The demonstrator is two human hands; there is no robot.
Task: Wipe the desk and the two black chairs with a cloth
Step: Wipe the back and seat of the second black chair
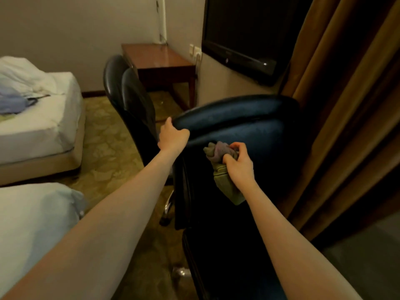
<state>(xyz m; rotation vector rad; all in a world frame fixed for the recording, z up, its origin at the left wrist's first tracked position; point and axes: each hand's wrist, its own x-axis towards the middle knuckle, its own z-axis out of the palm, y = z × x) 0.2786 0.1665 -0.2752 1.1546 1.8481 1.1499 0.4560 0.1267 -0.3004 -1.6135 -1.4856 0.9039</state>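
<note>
Two black chairs are standing between the beds and the curtain. Gripping the top edge of the near chair (238, 118) is the left hand (173, 137), while the right hand (238, 164) is clutching a bunched cloth (218, 163) against its backrest. Beyond, the far chair (129, 94) is sitting beside the wooden desk (160, 59).

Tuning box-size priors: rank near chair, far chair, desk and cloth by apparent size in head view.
1. near chair, inflated by nearness to the camera.
2-3. far chair and desk: look alike, unranked.
4. cloth, gripped by the right hand.
</note>
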